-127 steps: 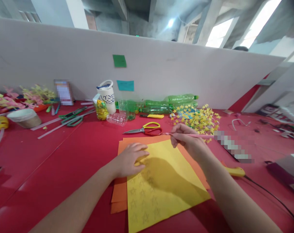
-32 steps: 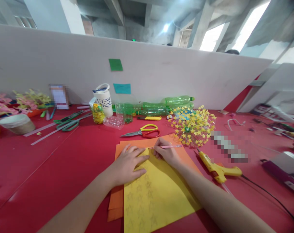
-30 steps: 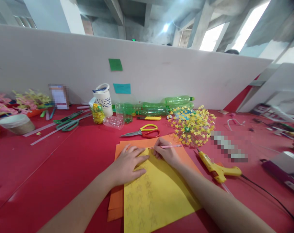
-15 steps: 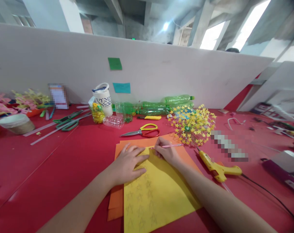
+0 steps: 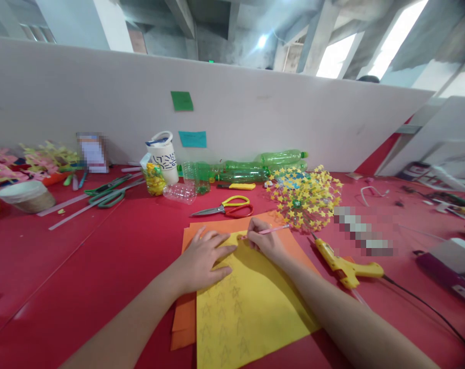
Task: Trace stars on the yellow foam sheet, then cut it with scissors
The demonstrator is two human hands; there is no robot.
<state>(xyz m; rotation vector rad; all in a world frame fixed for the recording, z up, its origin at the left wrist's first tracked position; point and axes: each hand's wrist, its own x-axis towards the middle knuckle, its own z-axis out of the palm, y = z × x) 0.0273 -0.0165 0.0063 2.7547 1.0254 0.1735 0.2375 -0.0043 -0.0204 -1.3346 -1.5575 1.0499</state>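
A yellow sheet of paper (image 5: 271, 302) lies in front of me, with rows of pencilled stars on its left part. Beneath it, sheets of orange paper (image 5: 183, 312) stick out at the left and top. My left hand (image 5: 207, 259) rests flat on the yellow sheet's upper left, fingers spread. At the sheet's top edge, my right hand (image 5: 261, 237) is closed around a pink pencil (image 5: 273, 230), its tip low at the paper. A small star template or mark near the tip is too small to make out.
Beyond the paper lie scissors (image 5: 225, 207), a yellow cutter (image 5: 242, 186) and green bottles (image 5: 248, 169). A bunch of yellow stars (image 5: 307, 200) stands at the upper right, a glue gun (image 5: 345, 264) below it. A white cup (image 5: 163, 159) stands against the partition (image 5: 255, 113).
My right hand has shifted slightly to the right with the pencil, which is tilted a little more. My left hand has stayed in place on the paper.
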